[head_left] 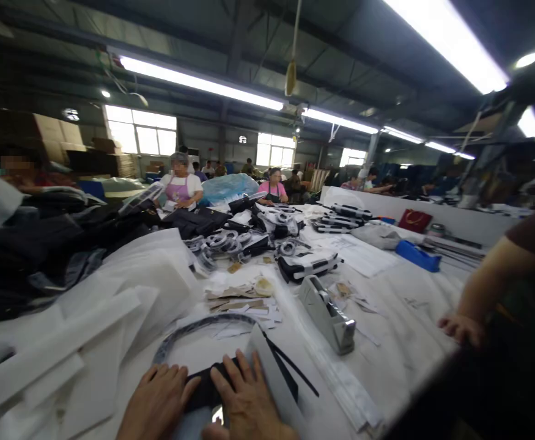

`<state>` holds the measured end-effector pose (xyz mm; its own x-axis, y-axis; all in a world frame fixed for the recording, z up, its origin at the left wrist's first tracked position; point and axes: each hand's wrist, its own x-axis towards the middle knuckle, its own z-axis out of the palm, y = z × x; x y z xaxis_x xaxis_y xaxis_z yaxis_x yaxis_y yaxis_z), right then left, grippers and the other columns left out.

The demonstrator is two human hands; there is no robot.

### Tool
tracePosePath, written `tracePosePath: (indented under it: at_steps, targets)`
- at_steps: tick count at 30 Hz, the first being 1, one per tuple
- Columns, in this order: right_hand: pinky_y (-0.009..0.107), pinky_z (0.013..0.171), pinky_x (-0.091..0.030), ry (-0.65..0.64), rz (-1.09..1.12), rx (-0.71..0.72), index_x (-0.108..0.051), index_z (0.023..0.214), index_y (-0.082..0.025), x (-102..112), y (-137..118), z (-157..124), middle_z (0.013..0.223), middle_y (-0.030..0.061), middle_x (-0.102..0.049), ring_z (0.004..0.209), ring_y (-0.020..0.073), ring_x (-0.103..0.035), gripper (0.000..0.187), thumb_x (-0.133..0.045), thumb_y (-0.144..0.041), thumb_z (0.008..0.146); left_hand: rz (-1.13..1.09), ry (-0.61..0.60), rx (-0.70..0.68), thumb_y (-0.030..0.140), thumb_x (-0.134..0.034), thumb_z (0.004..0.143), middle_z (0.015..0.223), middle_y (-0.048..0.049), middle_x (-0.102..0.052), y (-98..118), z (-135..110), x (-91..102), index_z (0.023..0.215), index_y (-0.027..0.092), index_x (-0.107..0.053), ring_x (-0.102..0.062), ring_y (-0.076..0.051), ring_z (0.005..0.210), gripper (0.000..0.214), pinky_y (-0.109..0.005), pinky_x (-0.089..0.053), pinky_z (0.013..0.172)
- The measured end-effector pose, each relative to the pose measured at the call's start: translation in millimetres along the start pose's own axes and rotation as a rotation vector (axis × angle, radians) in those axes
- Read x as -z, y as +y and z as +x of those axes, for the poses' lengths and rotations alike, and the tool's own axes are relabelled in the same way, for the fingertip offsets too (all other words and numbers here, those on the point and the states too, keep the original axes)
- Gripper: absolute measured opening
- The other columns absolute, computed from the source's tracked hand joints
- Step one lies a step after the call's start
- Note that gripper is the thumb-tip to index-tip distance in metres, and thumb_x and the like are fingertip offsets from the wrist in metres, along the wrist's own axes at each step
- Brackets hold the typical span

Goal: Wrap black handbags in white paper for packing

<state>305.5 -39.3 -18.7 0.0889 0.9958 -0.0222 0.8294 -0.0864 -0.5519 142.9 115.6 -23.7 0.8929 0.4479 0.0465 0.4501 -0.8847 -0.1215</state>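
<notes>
The left hand [157, 400] lies flat, thumb out, on a black band [206, 392]; the right hand [246, 394] spreads its fingers there too. The band is on the white table [398, 324], near a tape dispenser [324, 318].

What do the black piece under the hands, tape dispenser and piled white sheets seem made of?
Black piece: fabric or leatherette, perhaps; dark, matte.
Tape dispenser: plastic or painted metal, likely; smooth grey body, slight sheen.
White sheets: probably thin foam or paper; matte, faintly translucent.
</notes>
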Motion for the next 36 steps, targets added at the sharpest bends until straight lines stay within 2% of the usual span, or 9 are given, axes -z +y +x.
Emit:
tracePosePath:
  at_steps: [5, 9, 12, 15, 18, 22, 26, 29, 36]
  targets:
    - [0.066, 0.118, 0.0, 0.065, 0.022, -0.015, -0.034, 0.153, -0.026, 3.4, -7.7, -3.2, 0.161, 0.0157, -0.027, 0.15, 0.0388, -0.013, 0.08, -0.048, -0.071, 0.089, 0.046, 0.082, -0.017, 0.008, -0.04, 0.088, 0.114, -0.0062, -0.07, -16.2, -7.2, -20.6, 0.12, 0.032, -0.068, -0.063, -0.028, 0.108, 0.049, -0.056, -0.041, 0.102]
    - [0.064, 0.119, -0.002, 0.11, 0.015, -0.008, -0.035, 0.153, -0.028, -0.4, -7.0, -5.2, 0.161, 0.0137, -0.029, 0.15, 0.0368, -0.014, 0.079, -0.047, -0.073, 0.089, 0.065, 0.096, 0.022, 0.02, -0.044, 0.093, 0.11, -0.0087, -0.072, -15.1, -2.7, -4.3, 0.107, 0.026, -0.073, -0.061, -0.033, 0.117, 0.033, -0.066, -0.028, 0.11]
    - [0.064, 0.119, -0.002, 0.113, -0.03, 0.007, -0.034, 0.153, -0.028, -7.0, -1.4, -2.0, 0.162, 0.0123, -0.028, 0.15, 0.0368, -0.014, 0.077, -0.045, -0.072, 0.09, 0.063, 0.214, 0.135, 0.031, -0.055, 0.091, 0.13, -0.0219, -0.063, 5.5, 1.7, 20.6, 0.11, 0.011, -0.072, -0.05, -0.039, 0.132, 0.032, -0.064, -0.02, 0.117]
    - [0.066, 0.118, -0.004, 0.083, -0.105, -0.016, -0.032, 0.154, -0.03, -15.2, 6.2, 3.7, 0.162, 0.0108, -0.027, 0.15, 0.0387, -0.016, 0.072, -0.048, -0.063, 0.093, -0.118, 0.261, 0.057, 0.03, -0.053, 0.094, 0.148, -0.0168, -0.049, 39.5, 1.0, 32.1, 0.132, 0.015, -0.06, -0.039, -0.034, 0.142, 0.042, -0.057, -0.024, 0.119]
    - [0.065, 0.119, -0.005, 0.034, -0.147, -0.021, -0.032, 0.155, -0.026, -18.8, 11.3, 7.1, 0.162, 0.0106, -0.027, 0.15, 0.0378, -0.014, 0.064, -0.044, -0.051, 0.097, -0.398, 0.13, -0.028, 0.04, -0.057, 0.094, 0.156, -0.0131, -0.037, 67.4, -8.0, 16.0, 0.151, 0.022, -0.036, -0.038, -0.029, 0.144, 0.063, -0.048, -0.039, 0.114]
    - [0.057, 0.122, -0.008, 0.02, -0.077, -0.062, -0.041, 0.15, -0.017, -5.5, 11.3, 5.9, 0.16, 0.0129, -0.032, 0.15, 0.0331, -0.019, 0.066, -0.053, -0.043, 0.091, -0.48, 0.136, 0.016, 0.044, -0.058, 0.094, 0.16, -0.0155, -0.028, 79.0, -25.7, -21.5, 0.156, 0.019, -0.022, -0.029, -0.029, 0.147, 0.076, -0.052, -0.033, 0.118]
    - [0.05, 0.122, -0.018, -0.073, -0.026, -0.081, -0.051, 0.143, -0.014, 21.9, 10.1, 4.6, 0.156, 0.0152, -0.04, 0.146, 0.0302, -0.032, 0.063, -0.06, -0.033, 0.083, -0.419, 0.153, -0.014, 0.05, -0.059, 0.093, 0.158, -0.017, -0.032, 76.6, -29.1, -35.8, 0.151, 0.021, -0.035, -0.031, -0.033, 0.146, 0.07, -0.055, -0.034, 0.116]
    - [0.055, 0.121, -0.011, -0.116, -0.201, -0.032, -0.052, 0.142, -0.013, 35.8, 13.6, 5.0, 0.153, 0.0188, -0.043, 0.145, 0.0355, -0.032, 0.065, -0.062, -0.042, 0.085, -0.349, 0.188, -0.034, 0.048, -0.06, 0.092, 0.155, -0.0191, -0.036, 76.6, -25.3, -34.2, 0.147, 0.019, -0.043, -0.036, -0.034, 0.143, 0.065, -0.054, -0.039, 0.113]
    - [0.056, 0.122, -0.003, -0.128, -0.294, -0.041, -0.033, 0.154, -0.022, 29.1, 32.7, -1.8, 0.161, 0.0139, -0.03, 0.151, 0.033, -0.017, 0.076, -0.048, -0.064, 0.092, -0.196, 0.443, -0.116, 0.035, -0.066, 0.088, 0.145, -0.0197, -0.052, 80.5, -36.1, -27.2, 0.138, 0.017, -0.051, -0.054, -0.033, 0.131, 0.056, -0.052, -0.052, 0.102]
